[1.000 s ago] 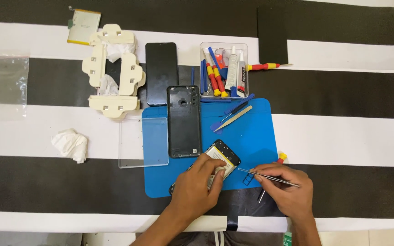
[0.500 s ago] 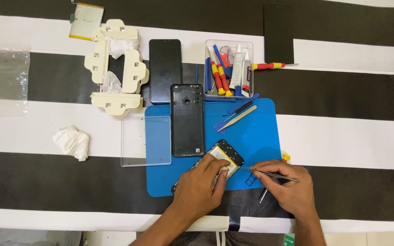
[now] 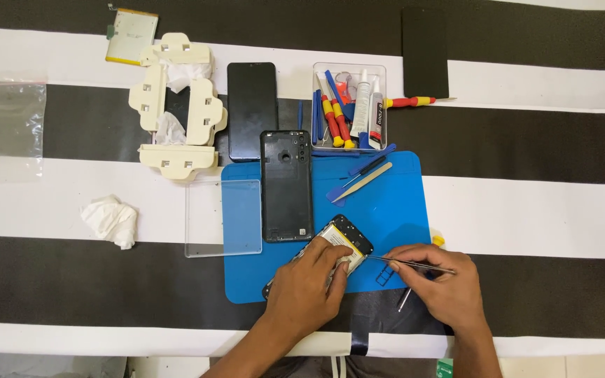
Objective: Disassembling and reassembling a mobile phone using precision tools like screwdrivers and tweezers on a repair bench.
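Opened phone [image 3: 341, 245] lies tilted on the blue mat [image 3: 400, 203], just beside the black back cover [image 3: 286, 185]. Left hand [image 3: 309, 283] presses it down, fingers spread flat on top. Right hand [image 3: 435, 280] has fingers pinched shut on thin metal tweezers [image 3: 407, 264], tips touching the phone's edge. Looks light, stiff & easy to break inside, so hold it by the frame, not the middle.
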